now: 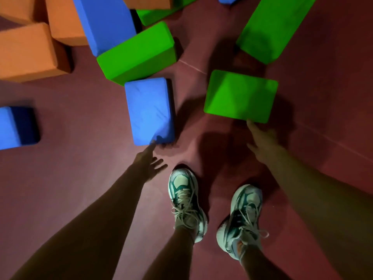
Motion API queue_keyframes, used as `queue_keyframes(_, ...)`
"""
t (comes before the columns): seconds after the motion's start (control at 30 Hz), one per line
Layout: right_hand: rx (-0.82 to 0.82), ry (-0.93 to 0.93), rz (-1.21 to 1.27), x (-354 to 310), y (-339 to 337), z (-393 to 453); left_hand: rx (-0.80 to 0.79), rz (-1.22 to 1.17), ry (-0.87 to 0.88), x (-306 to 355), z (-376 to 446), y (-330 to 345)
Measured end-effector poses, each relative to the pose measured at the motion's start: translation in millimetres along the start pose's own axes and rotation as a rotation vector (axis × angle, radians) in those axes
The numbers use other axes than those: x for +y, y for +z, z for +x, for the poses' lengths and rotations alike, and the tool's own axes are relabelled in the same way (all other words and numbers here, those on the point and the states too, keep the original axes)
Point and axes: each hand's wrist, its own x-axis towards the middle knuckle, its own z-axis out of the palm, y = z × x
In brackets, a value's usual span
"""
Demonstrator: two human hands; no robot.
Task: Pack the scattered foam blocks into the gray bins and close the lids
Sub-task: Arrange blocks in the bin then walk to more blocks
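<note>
Both hands reach down with straight fingers, gripping nothing. Left hand (148,162) is spread, its forefinger tip touching the near corner of the blue block (149,110) lying flat on the red floor (80,168). Right hand (262,140) stretches toward the green block (240,96), one fingertip at that block's near edge; whether it touches is hard to tell in the dim blur. The two blocks lie apart, ahead of the person's two sneakers (186,201). Behind the blue block sits a second green block (137,51), touching it, with a long blue block (105,21) leaning over it. Orange blocks (28,51) crowd the far left, another blue one (16,128) lies at the left edge, and a third green block (274,27) lies far right.
</note>
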Motion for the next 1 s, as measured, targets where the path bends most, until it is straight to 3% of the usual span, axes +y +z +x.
queue_keyframes(0.2,-0.043,0.060,0.169,-20,21,37,-0.061,-0.222,0.038,19,45,8)
queue_keyframes(0.37,-0.035,0.083,0.155,-26,27,59,-0.070,-0.155,0.071,24,59,9)
queue_keyframes(0.53,-0.063,0.094,0.113,-29,19,74,-0.124,-0.491,0.017,31,63,-2)
queue_keyframes(0.77,-0.174,0.047,-0.044,-37,0,47,-0.069,-0.193,0.133,25,26,-4)
queue_keyframes(0.83,-0.139,-0.023,-0.234,-40,-6,25,-0.021,-0.170,0.127,24,2,3)
queue_keyframes(0.93,0.046,-0.262,-0.791,-46,-25,-20,0.099,0.034,0.181,17,-45,22)
queue_keyframes(1.0,0.050,-0.432,-0.908,-52,-44,-55,0.222,0.231,0.289,9,-75,36)
